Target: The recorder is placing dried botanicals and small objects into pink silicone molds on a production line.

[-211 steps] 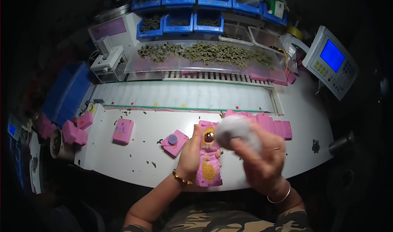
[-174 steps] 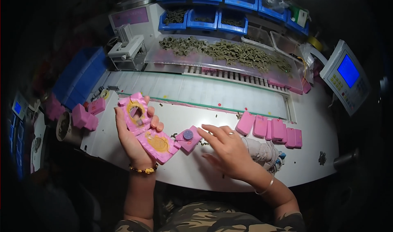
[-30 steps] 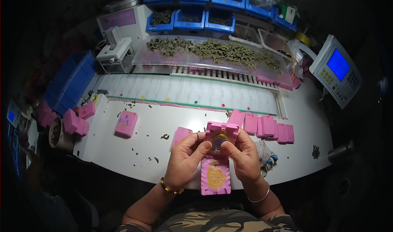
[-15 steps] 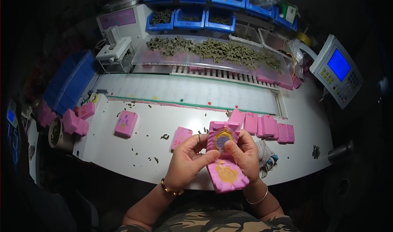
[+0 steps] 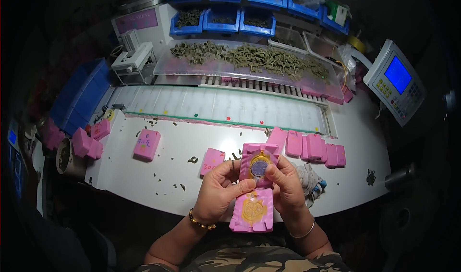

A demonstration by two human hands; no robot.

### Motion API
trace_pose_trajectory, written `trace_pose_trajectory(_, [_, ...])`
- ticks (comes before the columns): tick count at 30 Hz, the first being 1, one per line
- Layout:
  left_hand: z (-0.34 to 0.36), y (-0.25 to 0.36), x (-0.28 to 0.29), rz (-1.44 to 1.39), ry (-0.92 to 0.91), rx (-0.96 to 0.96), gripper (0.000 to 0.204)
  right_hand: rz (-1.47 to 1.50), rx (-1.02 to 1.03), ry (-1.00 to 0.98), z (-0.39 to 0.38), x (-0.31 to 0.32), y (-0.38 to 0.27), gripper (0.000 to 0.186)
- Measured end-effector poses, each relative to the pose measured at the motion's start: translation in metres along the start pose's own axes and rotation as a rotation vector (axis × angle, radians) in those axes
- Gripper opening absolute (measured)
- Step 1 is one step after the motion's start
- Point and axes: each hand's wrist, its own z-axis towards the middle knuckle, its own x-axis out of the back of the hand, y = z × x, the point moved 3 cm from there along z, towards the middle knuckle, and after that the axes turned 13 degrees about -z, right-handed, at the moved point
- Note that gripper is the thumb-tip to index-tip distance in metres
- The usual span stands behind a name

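A pink rubber mould lies opened in two halves between my hands. Its upper half (image 5: 260, 149) holds a grey-purple round piece (image 5: 259, 168) within a yellow-stained ring. Below hangs the lower half (image 5: 252, 224), with a yellow-stained flower-like round relief facing up. My left hand (image 5: 218, 190) grips the mould's left edge, its thumb where the halves meet. My right hand (image 5: 289, 185) closes on the right edge, thumb beside the round piece; its other fingers are behind the mould. Left of my left hand, a closed pink mould (image 5: 212, 162) rests on the white table (image 5: 158, 168).
A conveyor belt (image 5: 211, 103) with coloured dots runs behind. A clear tray (image 5: 165, 68) of small greenish pieces stands above it. More pink moulds (image 5: 314, 147) and a cloth (image 5: 309, 180) lie at right, near a control panel (image 5: 394, 82). Another mould (image 5: 147, 144) lies left.
The lower mould half has swung left and now hangs straighter under the upper half. The upper half has shifted slightly left. The belt's coloured dots have moved left.
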Motion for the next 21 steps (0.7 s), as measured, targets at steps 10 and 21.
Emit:
trace_pose_trajectory(10, [-0.003,0.010,-0.015,0.302,0.058,-0.057,0.035,-0.279,0.099,0.045,-0.002,0.001,-0.007,0.025])
trace_pose_trajectory(21, [0.003,-0.007,0.023,0.298,0.135,0.023,0.018,-0.259,-0.076,-0.030,0.001,0.003,0.005,0.028])
